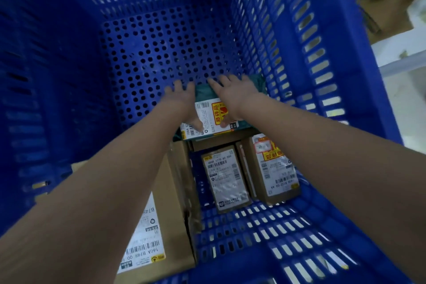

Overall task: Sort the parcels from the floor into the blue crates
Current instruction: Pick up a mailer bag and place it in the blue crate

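- The dark green plastic-wrapped parcel with a white label (pixel 207 117) lies on the floor of the deep blue perforated plastic crate (pixel 161 48).
- The left hand (pixel 182 101) and the right hand (pixel 230 97) hold its two sides, fingers spread, thumbs on the label.
- Three brown cardboard boxes (pixel 227 177) lie nearer.

- deep blue plastic crate (pixel 288 37), its floor dotted with round holes, its walls slotted;
- dark green soft parcel (pixel 205 92), white label, red-and-yellow sticker;
- brown cardboard boxes (pixel 182 168), white barcoded labels
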Demonstrator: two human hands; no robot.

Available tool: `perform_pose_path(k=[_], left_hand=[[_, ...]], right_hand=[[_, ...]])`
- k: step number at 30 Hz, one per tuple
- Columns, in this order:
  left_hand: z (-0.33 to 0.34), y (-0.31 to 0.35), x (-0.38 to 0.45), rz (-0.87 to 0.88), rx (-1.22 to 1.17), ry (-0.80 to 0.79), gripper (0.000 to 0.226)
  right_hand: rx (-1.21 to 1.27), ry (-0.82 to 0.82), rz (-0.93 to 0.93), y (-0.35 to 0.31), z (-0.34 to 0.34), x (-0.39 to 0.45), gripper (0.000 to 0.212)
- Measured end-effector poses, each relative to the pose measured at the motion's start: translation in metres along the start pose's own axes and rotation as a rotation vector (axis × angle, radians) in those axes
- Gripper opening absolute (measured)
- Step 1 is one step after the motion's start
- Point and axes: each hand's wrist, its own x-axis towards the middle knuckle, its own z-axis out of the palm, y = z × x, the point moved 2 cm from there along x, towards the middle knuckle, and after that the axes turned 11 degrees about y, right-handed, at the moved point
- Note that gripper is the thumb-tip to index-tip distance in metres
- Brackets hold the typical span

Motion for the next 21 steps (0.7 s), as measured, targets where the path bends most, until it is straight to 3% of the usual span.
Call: perform_pose_path(k=[4,8,10,12,15,17,20,21], left_hand=[[-0.014,0.001,-0.014,-0.058,0.022,0.094,0.121],[-0.04,0.023,-0.049,-0.011,-0.265,0.283,0.086],[-0.052,0.043,-0.075,0.051,-0.481,0.352,0.071],[-0.068,0.062,-0.107,0.092,-0.747,0.472,0.055],[-0.1,0.091,-0.163,0.224,-1.017,0.738,0.017],[-0.12,0.118,-0.203,0.352,-1.113,0.847,0.014],[-0.129,0.178,-0.255,0.631,-1.144,0.793,0.015],[-0.122,0.204,-0.268,0.72,-1.078,0.73,0.012]], right_hand=[[-0.001,-0.021,0.115,-0.019,-0.008,-0.03,0.077],[0.128,-0.103,0.123,-0.034,-0.029,-0.071,0.048],[0.199,-0.023,0.112,-0.033,-0.049,-0.104,0.036],[0.308,0.149,0.122,-0.026,-0.071,-0.148,0.025],[0.393,0.495,0.158,-0.006,-0.092,-0.22,0.026],[0.496,0.714,0.242,0.013,-0.094,-0.27,0.028],[0.72,1.116,0.604,0.044,-0.063,-0.343,0.038],[0.79,1.177,0.751,0.053,-0.041,-0.364,0.039]])
